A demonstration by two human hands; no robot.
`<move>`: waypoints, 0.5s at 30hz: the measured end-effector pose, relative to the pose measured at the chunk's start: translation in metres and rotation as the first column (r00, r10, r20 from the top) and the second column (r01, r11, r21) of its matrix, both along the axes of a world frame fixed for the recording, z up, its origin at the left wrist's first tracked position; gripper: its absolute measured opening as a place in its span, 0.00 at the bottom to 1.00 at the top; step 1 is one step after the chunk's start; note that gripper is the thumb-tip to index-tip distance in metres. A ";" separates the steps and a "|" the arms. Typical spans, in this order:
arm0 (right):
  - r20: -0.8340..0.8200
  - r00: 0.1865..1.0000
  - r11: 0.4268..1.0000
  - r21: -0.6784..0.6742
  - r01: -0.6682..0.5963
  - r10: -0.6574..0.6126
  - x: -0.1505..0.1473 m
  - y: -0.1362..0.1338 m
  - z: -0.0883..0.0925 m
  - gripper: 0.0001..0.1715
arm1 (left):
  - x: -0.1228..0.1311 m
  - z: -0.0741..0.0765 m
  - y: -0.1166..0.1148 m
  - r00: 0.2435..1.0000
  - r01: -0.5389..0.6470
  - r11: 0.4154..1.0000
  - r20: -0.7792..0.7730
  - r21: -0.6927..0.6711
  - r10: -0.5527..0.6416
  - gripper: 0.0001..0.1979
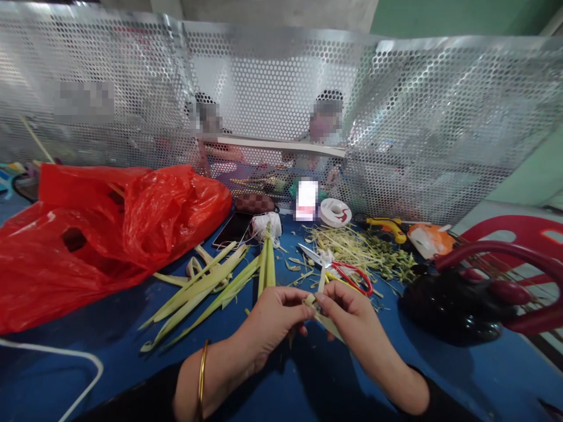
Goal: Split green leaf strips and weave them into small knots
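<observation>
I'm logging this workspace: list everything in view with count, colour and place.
Screen: one, silvery, back
People: two, blurred, beyond screen
Table: one, blue, underneath
Bag: one, red, left
Cable: one, white, front left
Case: one, brown, near screen
Phone: one, dark, by bag
Thread bundle: one, white, beside phone
Reel: one, white, near screen
Leaves: several, pale green, centre left
Scissors: one, red-handled, centre right
Trimmings: uncounted, green, behind scissors
Tool: one, yellow, right of reel
Packet: one, orange-white, right
Kettle-like object: one, black, right
Slotted item: one, red, far right
Bangle: one, gold, left wrist
Strip: at least one, pale, between hands
Left hand, right hand: one each, bare, pinching strip
</observation>
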State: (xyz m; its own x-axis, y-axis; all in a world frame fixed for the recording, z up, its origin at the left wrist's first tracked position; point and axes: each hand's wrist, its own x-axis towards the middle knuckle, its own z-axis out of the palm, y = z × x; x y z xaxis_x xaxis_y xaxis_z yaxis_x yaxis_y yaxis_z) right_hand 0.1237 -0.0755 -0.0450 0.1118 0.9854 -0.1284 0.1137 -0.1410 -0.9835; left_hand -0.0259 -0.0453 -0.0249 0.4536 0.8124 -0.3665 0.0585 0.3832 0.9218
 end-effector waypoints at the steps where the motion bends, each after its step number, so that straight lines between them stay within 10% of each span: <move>1: 0.004 1.000 0.999 -0.012 -0.031 0.031 0.001 0.000 0.001 0.25 | -0.001 0.000 0.001 1.000 0.007 1.000 0.005 0.001 -0.007 0.10; 8: -0.096 0.943 0.934 -0.140 -0.330 0.319 0.018 0.002 0.022 0.25 | -0.005 0.000 0.010 0.999 -0.031 1.000 0.025 0.000 0.031 0.14; 15: -0.083 0.980 0.983 -0.020 -0.182 0.180 0.024 0.002 0.027 0.17 | -0.007 -0.001 0.014 0.998 0.006 0.999 0.059 -0.043 -0.004 0.12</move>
